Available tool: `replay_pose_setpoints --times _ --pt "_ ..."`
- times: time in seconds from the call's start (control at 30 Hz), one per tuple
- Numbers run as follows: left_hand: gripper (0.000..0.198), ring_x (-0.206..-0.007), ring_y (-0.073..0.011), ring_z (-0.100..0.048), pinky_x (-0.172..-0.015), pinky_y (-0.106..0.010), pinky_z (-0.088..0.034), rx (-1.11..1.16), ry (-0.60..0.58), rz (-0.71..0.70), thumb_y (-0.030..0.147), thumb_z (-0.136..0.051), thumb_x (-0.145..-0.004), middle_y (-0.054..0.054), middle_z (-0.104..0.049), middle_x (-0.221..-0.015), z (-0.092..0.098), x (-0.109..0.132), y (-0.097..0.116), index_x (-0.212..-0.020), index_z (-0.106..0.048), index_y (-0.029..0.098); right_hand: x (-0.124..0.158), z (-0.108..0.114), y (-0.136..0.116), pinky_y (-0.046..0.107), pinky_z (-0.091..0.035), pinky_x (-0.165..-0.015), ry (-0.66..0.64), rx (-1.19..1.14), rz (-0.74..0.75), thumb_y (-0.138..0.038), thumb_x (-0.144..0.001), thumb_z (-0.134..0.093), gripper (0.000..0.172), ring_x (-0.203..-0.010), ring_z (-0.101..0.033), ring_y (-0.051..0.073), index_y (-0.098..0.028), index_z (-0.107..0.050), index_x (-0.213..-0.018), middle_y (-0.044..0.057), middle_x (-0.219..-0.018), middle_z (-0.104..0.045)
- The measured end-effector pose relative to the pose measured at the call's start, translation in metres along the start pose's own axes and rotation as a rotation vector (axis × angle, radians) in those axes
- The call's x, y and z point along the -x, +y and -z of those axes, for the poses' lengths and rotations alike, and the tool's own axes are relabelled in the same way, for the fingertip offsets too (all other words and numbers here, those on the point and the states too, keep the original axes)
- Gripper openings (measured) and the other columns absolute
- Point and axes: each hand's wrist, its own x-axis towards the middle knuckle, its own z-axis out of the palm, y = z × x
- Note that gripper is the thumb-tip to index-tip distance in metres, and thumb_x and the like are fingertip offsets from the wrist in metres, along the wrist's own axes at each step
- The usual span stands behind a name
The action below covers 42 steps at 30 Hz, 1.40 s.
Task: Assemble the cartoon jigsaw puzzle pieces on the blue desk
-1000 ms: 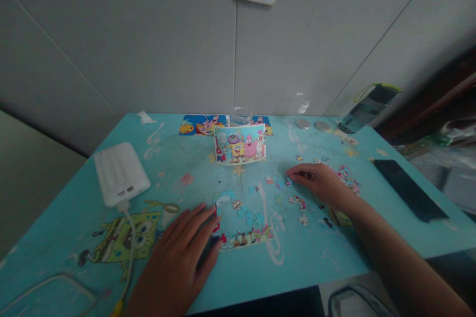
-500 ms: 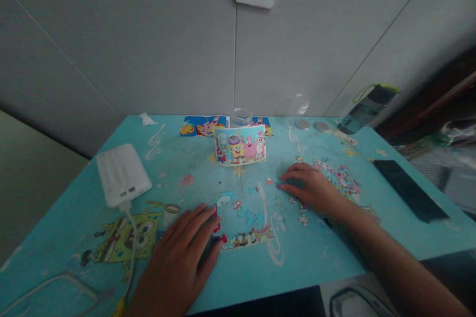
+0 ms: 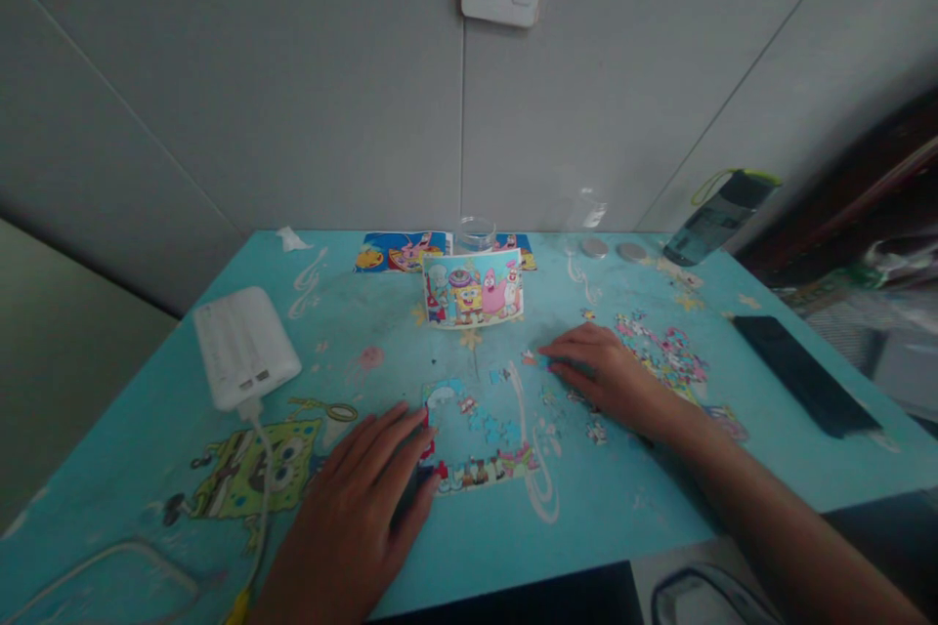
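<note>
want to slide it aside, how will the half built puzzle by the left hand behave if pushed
The partly built puzzle is probably light and thin, since it lies flat on the table. It is only a frame with loose bits inside, so a push would likely buckle or split it. The left hand rests flat at its left edge, which may steady that side.

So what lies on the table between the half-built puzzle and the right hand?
In the head view, a few loose puzzle pieces lie between the half-built puzzle and the right hand; otherwise bare blue tabletop.
</note>
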Motion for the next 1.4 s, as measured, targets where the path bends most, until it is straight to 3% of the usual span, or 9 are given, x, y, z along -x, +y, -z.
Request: replay_pose_setpoints --times 0.2,0.43,0.63,0.9,1.17,1.4 --pt "0.04 -0.131 -0.0288 -0.054 -0.11 -0.051 -0.047 -0.009 -0.017 0.009 0.035 -0.061 -0.093 -0.006 -0.06 -0.14 -0.001 0.001 -0.001 -0.132 -0.06 0.024 0.0 0.003 -0.003 0.045 -0.048 -0.1 -0.019 -0.006 -0.01 -0.032 -0.096 -0.062 0.029 -0.108 -0.064 0.025 -0.03 -0.07 -0.124 0.007 -0.115 -0.072" --pt "0.038 -0.131 -0.0285 -0.054 -0.11 -0.051 -0.047 0.009 0.001 0.004 0.034 -0.062 -0.093 -0.005 -0.06 -0.14 -0.001 0.001 -0.001 -0.131 -0.06 0.025 0.012 0.019 0.017 0.046 -0.049 -0.104 -0.037 -0.036 -0.015 -0.028 -0.096 -0.061 0.033 -0.114 -0.064 0.024 -0.031 -0.068 -0.128 0.006 -0.123 -0.071" --pt "0.04 -0.131 -0.0291 -0.054 -0.109 -0.051 -0.047 -0.003 -0.013 0.007 0.035 -0.061 -0.093 -0.006 -0.06 -0.14 -0.001 0.001 -0.001 -0.132 -0.059 0.024 0.011 0.019 0.019 0.042 -0.051 -0.1 -0.071 -0.058 0.015 -0.023 -0.096 -0.06 0.032 -0.108 -0.065 0.022 -0.031 -0.069 -0.126 0.006 -0.118 -0.071" --pt "0.042 -0.132 -0.029 -0.053 -0.11 -0.051 -0.046 -0.002 -0.014 0.005 0.036 -0.062 -0.093 -0.006 -0.059 -0.142 -0.002 0.002 -0.003 -0.133 -0.058 0.025 0.007 0.02 0.025 0.036 -0.053 -0.091 -0.161 -0.12 0.005 -0.03 -0.098 -0.059 0.027 -0.099 -0.064 0.02 -0.033 -0.071 -0.122 0.005 -0.11 -0.067" --pt "0.041 -0.131 -0.0292 -0.054 -0.109 -0.051 -0.047 0.0 -0.012 0.002 0.035 -0.063 -0.092 -0.005 -0.06 -0.141 -0.001 0.002 -0.003 -0.132 -0.059 0.026 0.006 0.021 0.029 0.038 -0.049 -0.094 -0.135 -0.065 -0.06 -0.036 -0.092 -0.067 0.018 -0.1 -0.063 0.022 -0.024 -0.072 -0.105 0.007 -0.105 -0.068" --pt "0.043 -0.132 -0.0285 -0.054 -0.109 -0.052 -0.047 -0.007 -0.006 -0.014 0.036 -0.061 -0.094 -0.006 -0.06 -0.141 -0.002 0.002 -0.003 -0.135 -0.057 0.024 0.007 0.017 0.01 0.029 -0.049 -0.073 -0.045 -0.141 -0.273 -0.033 -0.093 -0.062 0.015 -0.076 -0.065 0.018 -0.023 -0.073 -0.092 0.002 -0.089 -0.074"
